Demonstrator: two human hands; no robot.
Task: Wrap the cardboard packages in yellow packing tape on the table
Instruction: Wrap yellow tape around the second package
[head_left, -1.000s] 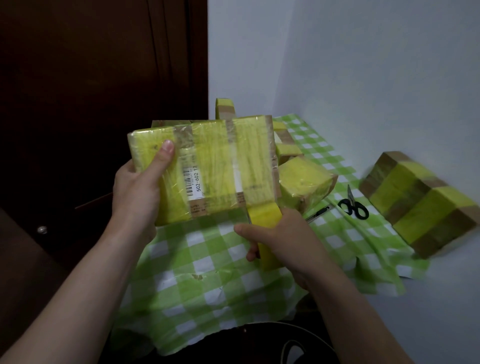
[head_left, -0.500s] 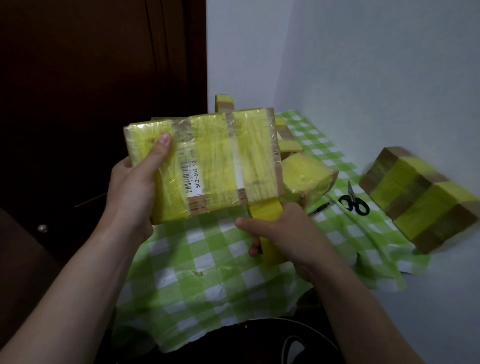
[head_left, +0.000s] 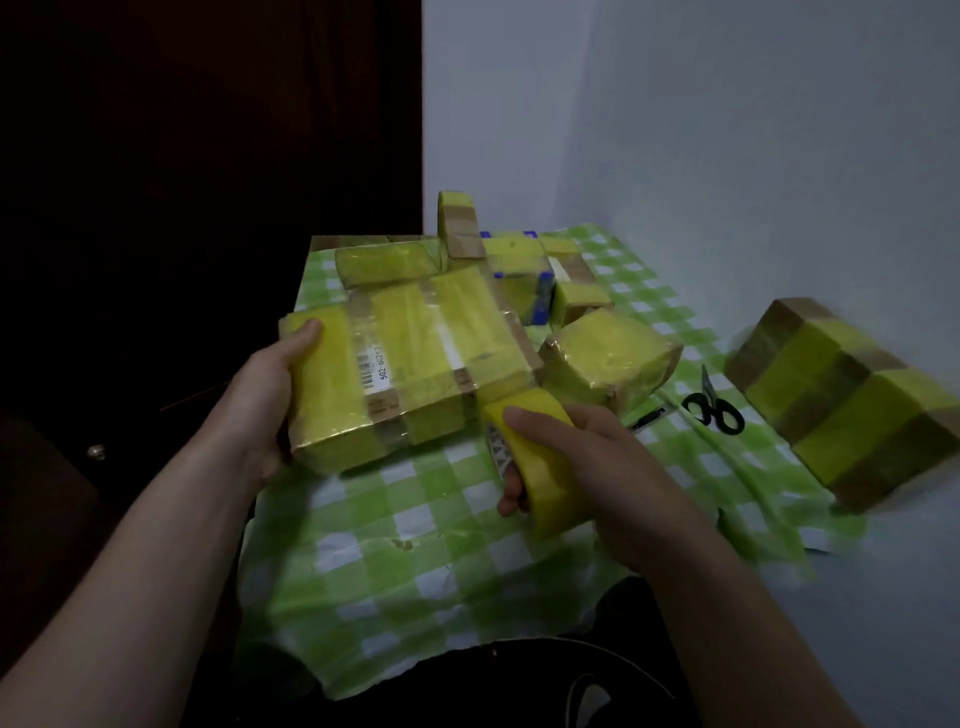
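Wrapping package (head_left: 415, 358), mostly yellow, brown strips uncovered; left hand (head_left: 260, 400) grips it, right hand (head_left: 608, 452) grips tape roll (head_left: 545, 483) beside it.

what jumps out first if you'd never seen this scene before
The eye lands on the large flat package, wrapped in bright yellow tape with a barcode label, gripped at its left end by the left hand over the green checked tablecloth. Just right of it, the right hand grips a yellow tape roll. Farther right lie black scissors and a long yellow-and-brown striped package.
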